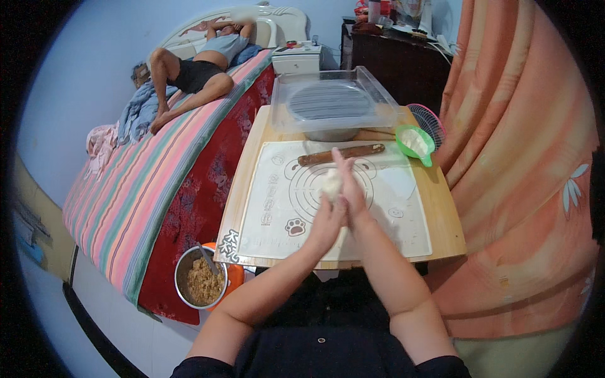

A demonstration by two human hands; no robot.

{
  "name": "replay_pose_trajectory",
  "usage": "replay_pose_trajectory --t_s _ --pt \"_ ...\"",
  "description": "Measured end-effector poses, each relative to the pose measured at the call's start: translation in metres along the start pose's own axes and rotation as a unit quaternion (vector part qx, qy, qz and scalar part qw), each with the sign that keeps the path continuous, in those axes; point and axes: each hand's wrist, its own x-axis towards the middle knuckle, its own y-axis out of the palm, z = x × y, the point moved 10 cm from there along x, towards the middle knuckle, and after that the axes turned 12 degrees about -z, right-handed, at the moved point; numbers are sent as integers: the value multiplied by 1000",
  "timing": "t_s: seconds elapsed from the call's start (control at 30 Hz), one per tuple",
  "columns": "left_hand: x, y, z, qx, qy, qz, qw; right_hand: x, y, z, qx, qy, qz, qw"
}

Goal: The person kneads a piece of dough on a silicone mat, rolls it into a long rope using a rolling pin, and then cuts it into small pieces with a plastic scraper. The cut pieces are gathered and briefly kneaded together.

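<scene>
Over the middle of a white baking mat (pixel 265 242) a small lump of pale dough (pixel 330 181) is held up between my hands. My left hand (pixel 329 217) is closed on it from below and the near side. My right hand (pixel 350 188) stands on edge against the dough's right side, its fingers stretched out and pointing away from me. A brown wooden rolling pin (pixel 315 157) lies across the mat just beyond my fingertips. Further right, a green scoop-shaped bowl (pixel 423 157) holds white flour.
A clear plastic bin (pixel 384 113) rests over a round metal pan (pixel 331 135) at the table's (pixel 444 220) back. Low on the left stands a pot (pixel 181 293) of brown filling with a spoon. A person (pixel 211 61) lies on the striped bed (pixel 126 189); an orange curtain (pixel 517 189) hangs right.
</scene>
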Motion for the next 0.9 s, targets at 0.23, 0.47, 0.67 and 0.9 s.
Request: replay_pose_trajectory --t_s 0.23,0.47,0.67,0.9 --pt "53 -8 -4 -262 -20 34 964 -38 25 12 -19 -107 113 988" --pt "43 -5 -19 -353 -108 37 929 -27 -8 -29 -204 -2 175 963" --pt "53 -23 14 -287 -98 -27 952 -26 -17 -51 -391 83 176 900" --pt "67 -39 34 -367 -159 -55 915 -31 -21 -30 -649 -152 28 745"
